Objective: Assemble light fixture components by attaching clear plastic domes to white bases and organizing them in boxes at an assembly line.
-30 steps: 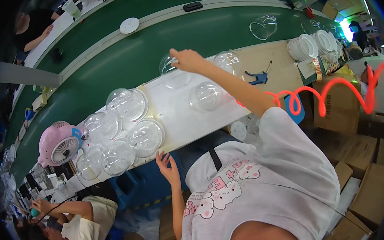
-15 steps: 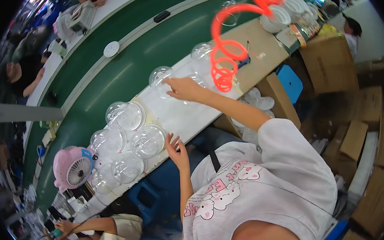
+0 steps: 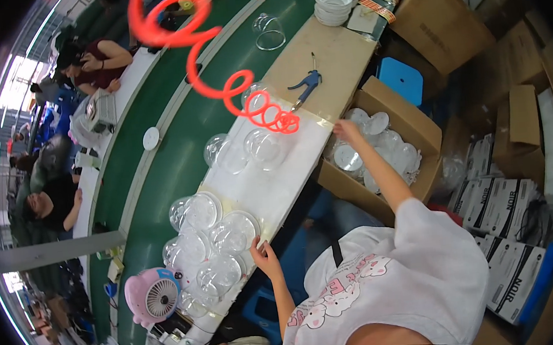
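My left hand (image 3: 265,255) is at the front edge of the white work surface, its fingers apart and nothing in them. Beside it lies a cluster of clear plastic domes with round discs (image 3: 211,240). My right hand (image 3: 346,131) is over the near rim of the table, beside the open cardboard box (image 3: 430,134). Its fingers look loosely extended, and no object shows in them. Inside the box are several clear round plastic pieces (image 3: 390,153). More clear domes (image 3: 264,148) sit on the white surface to the left of my right hand.
A red coiled air hose (image 3: 199,80) hangs over the table, leading to a blue-handled air gun (image 3: 308,87). Stacked white rings (image 3: 333,4) stand at the far end. A pink fan (image 3: 154,296) sits at the left, along the green conveyor (image 3: 178,138). Co-workers sit nearby.
My right hand has left the dome on the white surface and moved right to the cardboard box. My left hand remains by the dome cluster. The head view has turned right.
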Demonstrator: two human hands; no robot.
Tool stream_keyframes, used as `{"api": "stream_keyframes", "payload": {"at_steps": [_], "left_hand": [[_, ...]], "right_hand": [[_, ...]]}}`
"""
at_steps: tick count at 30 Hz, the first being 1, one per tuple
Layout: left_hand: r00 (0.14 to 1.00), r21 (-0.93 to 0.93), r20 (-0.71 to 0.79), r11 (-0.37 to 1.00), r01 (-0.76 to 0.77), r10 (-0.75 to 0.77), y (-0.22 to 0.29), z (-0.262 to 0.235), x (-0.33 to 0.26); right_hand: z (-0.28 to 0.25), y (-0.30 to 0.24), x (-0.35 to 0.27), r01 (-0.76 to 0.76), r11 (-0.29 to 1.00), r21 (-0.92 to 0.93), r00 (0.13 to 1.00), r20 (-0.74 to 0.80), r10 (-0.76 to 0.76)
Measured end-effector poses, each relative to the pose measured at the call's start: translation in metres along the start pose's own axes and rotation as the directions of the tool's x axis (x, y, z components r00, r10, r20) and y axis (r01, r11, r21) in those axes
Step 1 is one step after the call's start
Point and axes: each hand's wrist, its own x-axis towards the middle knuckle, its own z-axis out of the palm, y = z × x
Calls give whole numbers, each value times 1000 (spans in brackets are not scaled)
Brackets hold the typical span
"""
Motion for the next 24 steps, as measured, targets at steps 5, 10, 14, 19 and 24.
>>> {"api": "stream_keyframes", "payload": {"at_steps": [5,10,14,19,24], "left_hand": [[999,75,-41,997,32,-29,37,30,-15],[996,32,-79,999,43,-40,17,57,-62],[997,51,3,995,80,-81,33,103,-87],[992,-65,95,994,87,-81,42,134,-69],[975,-70,165,984,164,-151,51,154,-34]], "right_hand": [[78,-21,77,-68,996,-52,993,-104,62],[146,-60,62,-132,772,-622,911,-384,-154],[121,-63,77,-128,736,-664,929,-339,-145],[76,-35,60,167,974,-155,887,-408,-217],[-5,-16,-62,-21,686,727,991,103,-80]]}}
